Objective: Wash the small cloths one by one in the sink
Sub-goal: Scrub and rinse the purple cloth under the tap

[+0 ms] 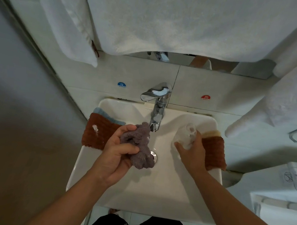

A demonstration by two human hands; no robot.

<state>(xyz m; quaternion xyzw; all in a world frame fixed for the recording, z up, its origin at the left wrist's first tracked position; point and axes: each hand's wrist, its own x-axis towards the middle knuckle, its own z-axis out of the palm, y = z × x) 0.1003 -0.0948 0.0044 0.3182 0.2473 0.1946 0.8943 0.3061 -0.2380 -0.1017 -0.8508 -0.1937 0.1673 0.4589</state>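
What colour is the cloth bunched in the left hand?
Greyish purple, a fluffy small cloth; head view shows it.

Left hand [118, 151]: fingers curled shut, forearm bare, reaching forward from lower left. Right hand [190, 152]: fingers closed in a grasp, forearm bare, extended from lower right.

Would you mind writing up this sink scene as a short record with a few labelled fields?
setting: white sink with chrome tap
left hand: grips a bunched grey-purple cloth over the basin, just below the spout
right hand: closed around a clear, blurred object, perhaps a bottle
left rim: rust-brown cloth over a light blue cloth
right rim: another rust-brown cloth over a cream cloth
water: no stream visible
above: white towels hang
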